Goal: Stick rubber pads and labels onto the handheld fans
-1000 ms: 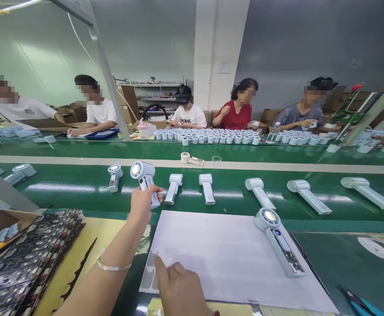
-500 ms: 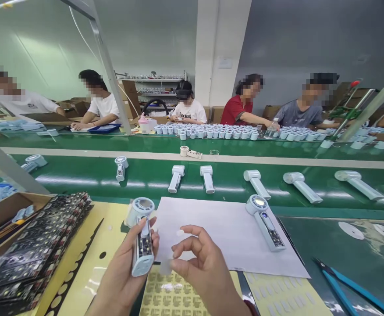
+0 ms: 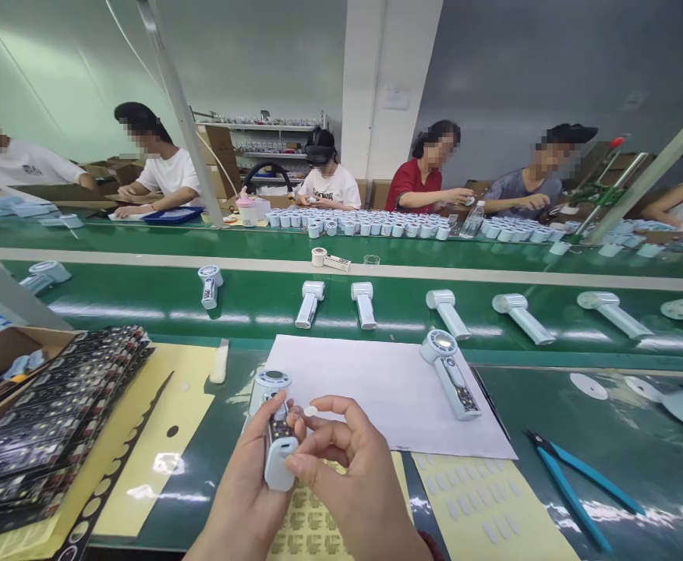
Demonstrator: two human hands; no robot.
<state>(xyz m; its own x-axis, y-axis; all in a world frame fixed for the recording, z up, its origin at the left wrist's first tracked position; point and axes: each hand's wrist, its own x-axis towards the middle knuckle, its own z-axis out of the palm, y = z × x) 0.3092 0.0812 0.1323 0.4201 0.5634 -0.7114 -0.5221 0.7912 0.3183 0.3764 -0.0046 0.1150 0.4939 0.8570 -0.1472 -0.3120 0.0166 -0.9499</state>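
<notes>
My left hand [image 3: 248, 475] is wrapped round the handle of a light-blue handheld fan [image 3: 280, 466], its round head pointing away from me and its base end towards me. A circuit board shows in the open handle front. My right hand [image 3: 356, 467] is curled close against the fan, its thumb at the handle's base end. At the right index fingertip is a small white round sticker [image 3: 310, 410]. Whether a piece lies under that thumb is hidden. A second light-blue fan [image 3: 460, 389] rests to the right on a white sheet [image 3: 353, 382].
Yellow sticker sheets [image 3: 482, 499] lie in front, with blue-handled nippers [image 3: 581, 483] to the right. Bundled black printed strips [image 3: 54, 421] lie left beside a cardboard box [image 3: 43, 343]. Several fans stand along the green conveyor belt [image 3: 260, 304]. Co-workers sit beyond it.
My right hand has moved in against the fan's base end; the translucent piece at its thumb no longer shows. The left hand has tilted the fan, its base end facing me more.
</notes>
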